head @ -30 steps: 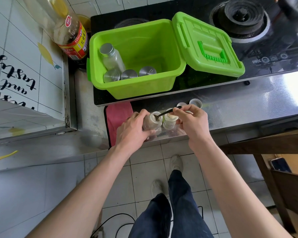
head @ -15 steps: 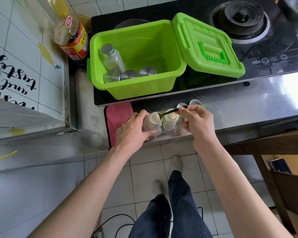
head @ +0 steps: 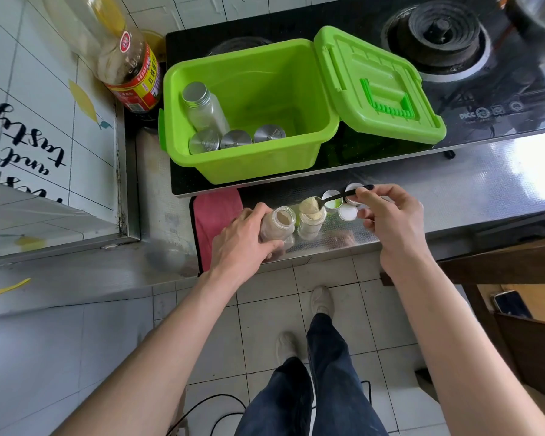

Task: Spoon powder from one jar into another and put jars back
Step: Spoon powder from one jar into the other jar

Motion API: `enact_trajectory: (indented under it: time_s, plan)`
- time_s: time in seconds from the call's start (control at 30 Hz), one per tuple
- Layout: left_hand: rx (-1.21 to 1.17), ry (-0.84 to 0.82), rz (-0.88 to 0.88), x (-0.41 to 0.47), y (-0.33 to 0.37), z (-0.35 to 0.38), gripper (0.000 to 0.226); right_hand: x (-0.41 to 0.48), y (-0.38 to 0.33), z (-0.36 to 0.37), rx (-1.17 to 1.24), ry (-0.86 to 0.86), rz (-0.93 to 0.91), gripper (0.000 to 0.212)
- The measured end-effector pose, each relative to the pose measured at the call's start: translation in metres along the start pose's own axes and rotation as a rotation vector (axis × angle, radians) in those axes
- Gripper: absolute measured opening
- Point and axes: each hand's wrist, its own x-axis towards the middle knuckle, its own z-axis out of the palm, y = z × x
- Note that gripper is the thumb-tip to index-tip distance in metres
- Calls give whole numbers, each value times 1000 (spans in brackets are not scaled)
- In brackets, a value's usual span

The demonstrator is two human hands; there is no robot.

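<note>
Head view. Left hand [head: 243, 243] curled round the left jar [head: 277, 228], thumb on the near side, fingers wrapped over the far side, a firm grasp. That jar is open-mouthed with tan powder inside, at the front edge of the steel counter [head: 453, 184]; its base is hidden by the hand, so cannot tell if it sits on the counter.

Right hand [head: 390, 218] pinches the far end of a black spoon [head: 343, 194] between thumb and index finger, the other fingers loosely curled below. The spoon bowl carries a heap of pale powder [head: 307, 206], right over the mouth of the right jar [head: 310, 225]. That jar is upright, just beside the left jar, nearly touching, and nobody holds it.

Three loose lids [head: 348, 213] lie on the counter behind the jars, under the spoon handle.

Green box [head: 233, 171] sits on the black stove [head: 485, 99] behind, its hinged lid [head: 378, 89] flipped open to the right. Inside at the left: one capped clear bottle [head: 203, 105] and three metal caps [head: 236, 140] in a row along the near wall.

Pink cloth [head: 216, 212] lies left of the left hand. Sauce bottle [head: 129, 73] stands at the wall, left of the box.
</note>
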Motion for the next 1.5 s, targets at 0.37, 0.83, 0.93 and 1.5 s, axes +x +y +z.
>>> enact_trajectory:
  time_s: [0.37, 0.83, 0.93, 1.5]
  plan:
    - [-7, 4, 2, 0, -1, 0, 50, 7, 8, 0, -200, 49, -180, 18]
    - [5, 15, -3, -1, 0, 0, 48, -9, 4, 16, -1005, -169, -829, 5]
    - [7, 15, -3, -1, -1, 1, 48, -11, 1, 15, -974, -154, -852, 5]
    - [3, 7, -5, -1, 0, 2, 46, -17, -9, 10, -848, -140, -827, 8]
